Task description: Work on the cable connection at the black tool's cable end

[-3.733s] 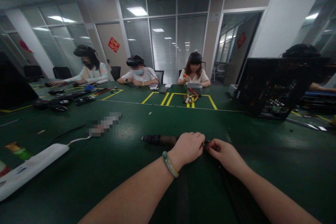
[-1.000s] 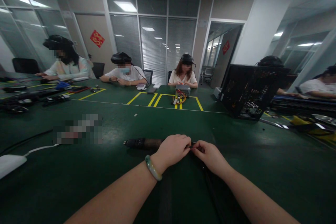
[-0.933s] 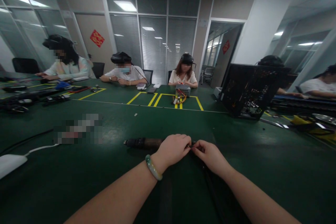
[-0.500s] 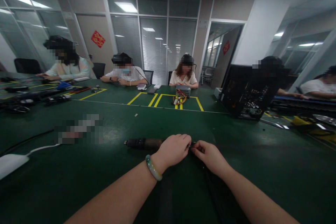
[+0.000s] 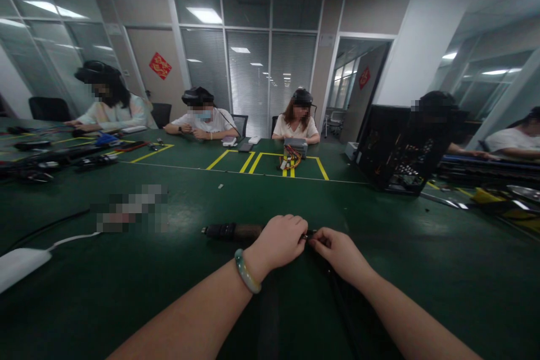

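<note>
A long dark electric screwdriver [image 5: 247,232], with a black nose and brownish barrel, lies sideways on the green table, its tip to the left. My left hand [image 5: 283,241] is closed over its rear end and hides that part. Right beside it, my right hand [image 5: 340,251] pinches a small dark piece at the tool's tail, apparently the end of a black cable [image 5: 337,292]. The cable runs from under the right hand toward the table's near edge. Whether plug and tool are joined is hidden by my fingers.
A white box [image 5: 23,267] with a cord sits at left beside a blurred-out object. An open black computer case [image 5: 390,149] stands back right. Across the table, people work near a power supply [image 5: 295,147] with coloured wires. Dark parts [image 5: 54,157] lie far left.
The view has shifted very slightly, so the scene sits a little lower and to the right. Both hands keep the same hold on the screwdriver's tail.
</note>
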